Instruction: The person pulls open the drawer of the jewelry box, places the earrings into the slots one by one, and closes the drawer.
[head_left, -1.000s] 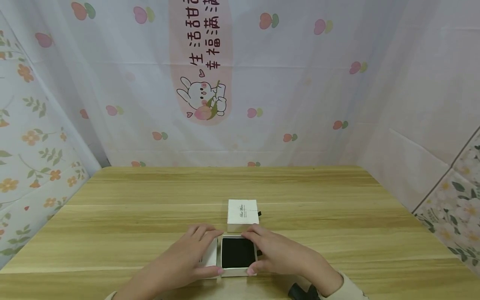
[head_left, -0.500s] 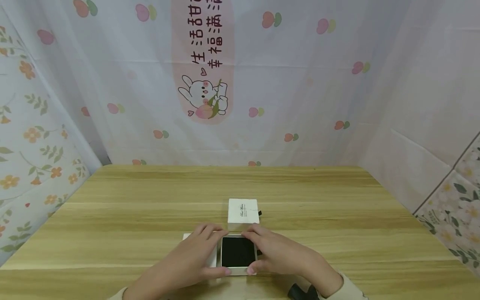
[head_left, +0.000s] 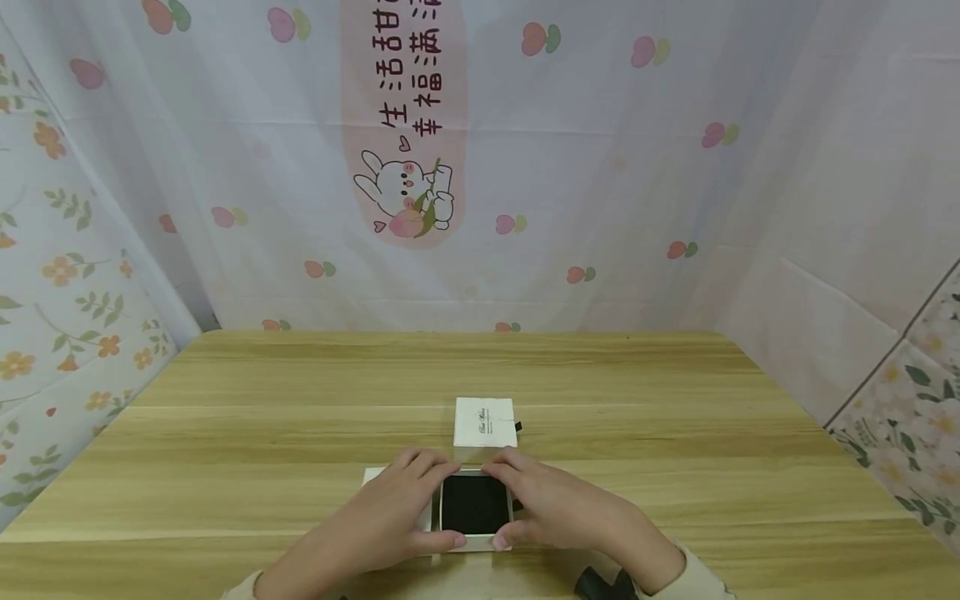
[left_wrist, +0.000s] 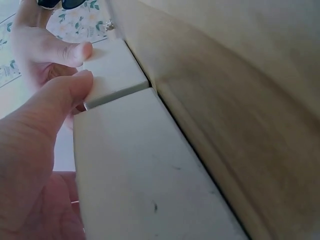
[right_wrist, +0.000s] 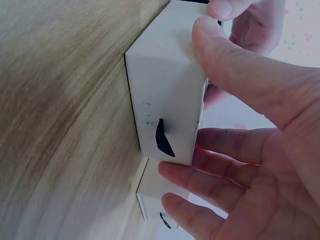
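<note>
In the head view, a small white open box (head_left: 480,543) with a black inside (head_left: 476,505) sits on the table between both hands. My left hand (head_left: 393,508) reaches over a white box piece (head_left: 426,518) beside it, with thumb and fingertips on the open box's near and far walls. My right hand (head_left: 558,507) grips the open box's right end the same way. A black pull tab (right_wrist: 164,139) shows on that end in the right wrist view. In the left wrist view, both thumbs touch the near wall (left_wrist: 112,70), and the white piece (left_wrist: 135,165) lies alongside it.
Just beyond the hands stands another white box (head_left: 484,423) with printed lettering and a black tab. A black object (head_left: 600,585) is partly visible by the right forearm. The wooden table (head_left: 300,400) ends against patterned cloth (head_left: 562,183) at the back and sides.
My left hand has slid right, from the white piece and the open box's left corner further along its near and far walls. My right hand has stayed in place.
</note>
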